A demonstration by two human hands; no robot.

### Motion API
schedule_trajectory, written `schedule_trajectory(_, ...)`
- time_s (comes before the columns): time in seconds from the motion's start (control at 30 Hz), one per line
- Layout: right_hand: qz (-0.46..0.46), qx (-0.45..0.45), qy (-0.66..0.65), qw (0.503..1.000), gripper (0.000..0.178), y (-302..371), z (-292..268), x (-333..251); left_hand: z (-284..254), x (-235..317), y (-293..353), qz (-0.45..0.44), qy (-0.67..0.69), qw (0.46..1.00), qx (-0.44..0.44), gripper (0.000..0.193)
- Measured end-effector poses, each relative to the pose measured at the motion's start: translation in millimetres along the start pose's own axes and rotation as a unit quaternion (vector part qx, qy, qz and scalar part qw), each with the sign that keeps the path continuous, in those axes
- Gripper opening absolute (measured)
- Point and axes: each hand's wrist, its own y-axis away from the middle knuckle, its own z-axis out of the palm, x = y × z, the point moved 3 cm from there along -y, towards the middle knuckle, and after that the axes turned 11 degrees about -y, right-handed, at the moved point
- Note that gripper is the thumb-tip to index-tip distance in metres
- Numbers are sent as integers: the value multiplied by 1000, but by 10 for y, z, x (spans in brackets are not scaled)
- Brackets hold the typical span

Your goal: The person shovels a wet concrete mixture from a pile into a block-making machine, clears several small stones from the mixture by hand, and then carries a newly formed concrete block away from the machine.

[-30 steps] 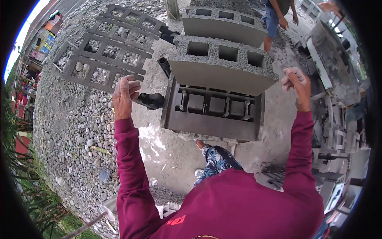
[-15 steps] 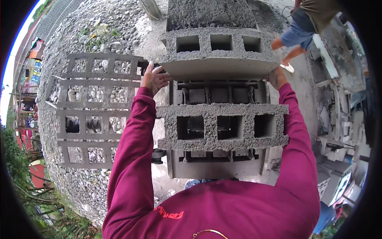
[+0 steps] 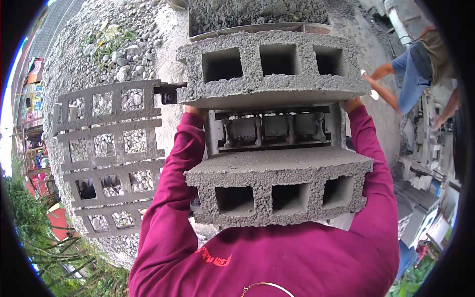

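Observation:
Two grey hollow concrete blocks stand over a metal mould frame (image 3: 274,141), their three-holed faces turned up toward me. At the far block (image 3: 277,91), my left hand (image 3: 196,110) is pressed against the lower left end. My right hand (image 3: 352,104) is at the opposite end, so the block sits between both hands. The fingers of both hands are mostly hidden behind it. A second, near block (image 3: 279,166) lies between my forearms, close to my chest, touched by neither hand. Between the blocks, the mould's cells and dividers show.
Left of the mould, a slatted metal grid (image 3: 106,131) lies over gravel (image 3: 166,29). A trough of dark wet mix (image 3: 257,12) is beyond the far block. At right, a person in blue shorts (image 3: 420,67) bends nearby. Grey blocks (image 3: 420,205) are stacked at lower right.
My left hand has gone from spread fingers beside the far block to its end. Both blocks look larger and more tilted; the view has shifted. The other person has moved right and bent down.

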Motion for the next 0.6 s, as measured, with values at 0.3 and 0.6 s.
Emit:
schedule_trajectory(0.3, 37, -13, 34, 999, 29, -44, -204, -242, -495, 351, 163, 22, -234, 971, -31, 32)
schedule_trajectory(0.6, 10, 32, 48, 998, 31, 433, -1483, -790, -1692, 910, 893, 94, -19, 978, 186, 31)
